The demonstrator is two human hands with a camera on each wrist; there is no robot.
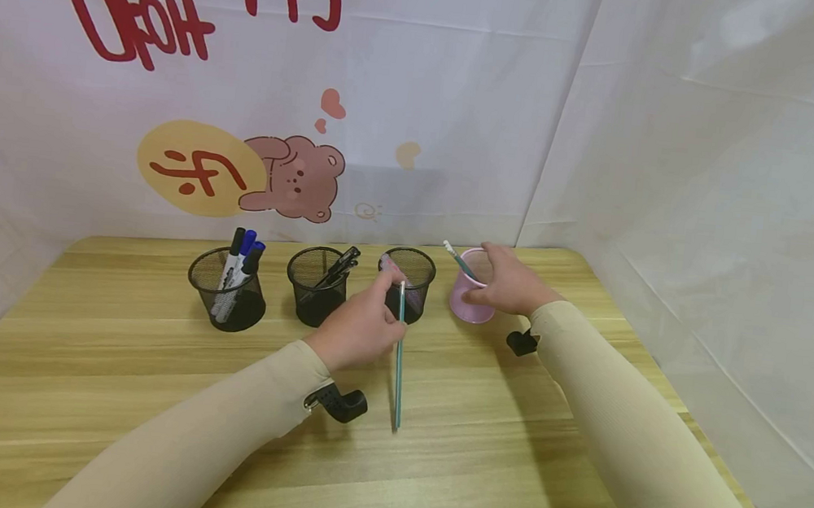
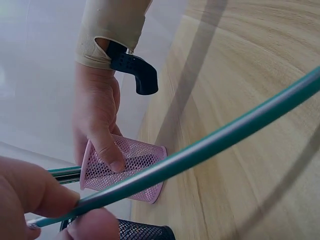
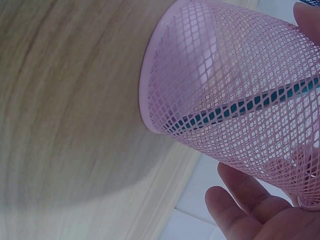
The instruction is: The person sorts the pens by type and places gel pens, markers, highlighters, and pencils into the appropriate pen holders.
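My left hand (image 1: 359, 327) pinches a long teal pencil (image 1: 398, 380) with a white end between thumb and finger, seen close up in the left wrist view (image 2: 185, 160). The pencil points down toward the table's front. My right hand (image 1: 514, 285) grips the rim area of a pink mesh pen cup (image 1: 471, 309), thumb on its near side. The cup stands upright on the table. Inside it leans teal pencil stock (image 1: 461, 262), visible through the mesh in the right wrist view (image 3: 225, 112). Just behind my left hand is a black mesh cup (image 1: 416, 308) holding purplish pens (image 1: 413, 295), partly hidden.
Farther left on the wooden table (image 1: 429, 485) stand a black mesh cup (image 1: 309, 310) with black pens (image 1: 338, 268) and another black mesh cup (image 1: 248, 312) with several markers (image 1: 232, 270). A white printed curtain (image 1: 449, 127) hangs behind and to the right.
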